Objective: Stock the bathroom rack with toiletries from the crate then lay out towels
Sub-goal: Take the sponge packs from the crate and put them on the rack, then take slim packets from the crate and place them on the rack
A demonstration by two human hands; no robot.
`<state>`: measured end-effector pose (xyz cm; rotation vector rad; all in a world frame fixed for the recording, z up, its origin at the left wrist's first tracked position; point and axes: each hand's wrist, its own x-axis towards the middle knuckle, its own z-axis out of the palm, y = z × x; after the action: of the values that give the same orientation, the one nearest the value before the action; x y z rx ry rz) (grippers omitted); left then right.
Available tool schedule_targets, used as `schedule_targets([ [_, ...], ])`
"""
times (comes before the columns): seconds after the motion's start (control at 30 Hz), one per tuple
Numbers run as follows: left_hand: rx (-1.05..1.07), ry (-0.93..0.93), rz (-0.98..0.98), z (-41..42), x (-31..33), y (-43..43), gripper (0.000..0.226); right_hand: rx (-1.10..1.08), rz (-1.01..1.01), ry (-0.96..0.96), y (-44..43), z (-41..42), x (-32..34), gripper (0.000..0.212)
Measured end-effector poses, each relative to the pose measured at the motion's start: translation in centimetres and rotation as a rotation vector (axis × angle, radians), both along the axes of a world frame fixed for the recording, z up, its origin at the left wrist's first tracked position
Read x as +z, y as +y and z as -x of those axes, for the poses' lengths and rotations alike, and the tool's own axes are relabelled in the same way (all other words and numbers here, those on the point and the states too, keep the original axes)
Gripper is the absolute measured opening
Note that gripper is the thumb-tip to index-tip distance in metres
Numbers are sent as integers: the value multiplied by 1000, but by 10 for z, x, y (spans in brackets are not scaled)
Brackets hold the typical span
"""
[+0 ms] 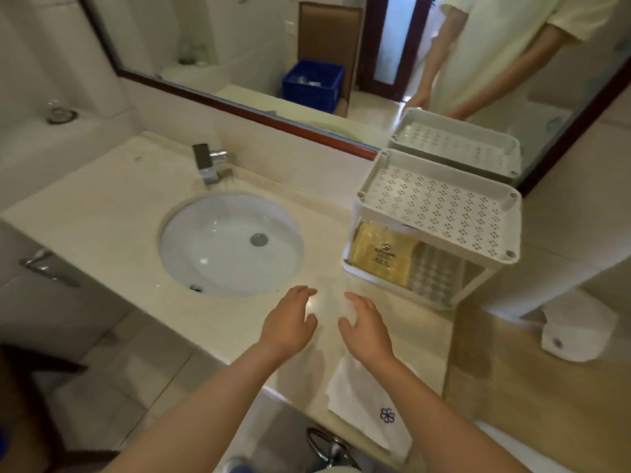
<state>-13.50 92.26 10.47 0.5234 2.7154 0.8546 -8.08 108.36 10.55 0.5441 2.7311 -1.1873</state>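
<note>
Towel [362, 401] on counter [112, 216] edge — probably towel step; left hand [290, 324], right hand [368, 331] released, empty — next likely smoothing it flat.

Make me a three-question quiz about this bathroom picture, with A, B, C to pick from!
1. Where is the yellow packet? A in the sink; B on the lower shelf of the rack; C beside the tap.
2. What colour is the flower on the towel? A blue; B red; C green.
3. How are the left hand and right hand? A gripping the tap; B open, holding nothing; C shut in fists.
Answers: 1 B, it lies under the rack's holed top shelf. 2 A, the printed flower is dark blue. 3 B, both are spread and grip nothing.
</note>
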Motion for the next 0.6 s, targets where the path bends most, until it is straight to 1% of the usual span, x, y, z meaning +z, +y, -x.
schedule_targets([
  [0.3, 298, -7, -2, -20, 11, -134, 53, 259, 55, 12, -125, 27, 14, 53],
  [0.6, 577, -16, -20, -60, 17, -311, 53, 499, 124, 22, -301, 36, 24, 58],
])
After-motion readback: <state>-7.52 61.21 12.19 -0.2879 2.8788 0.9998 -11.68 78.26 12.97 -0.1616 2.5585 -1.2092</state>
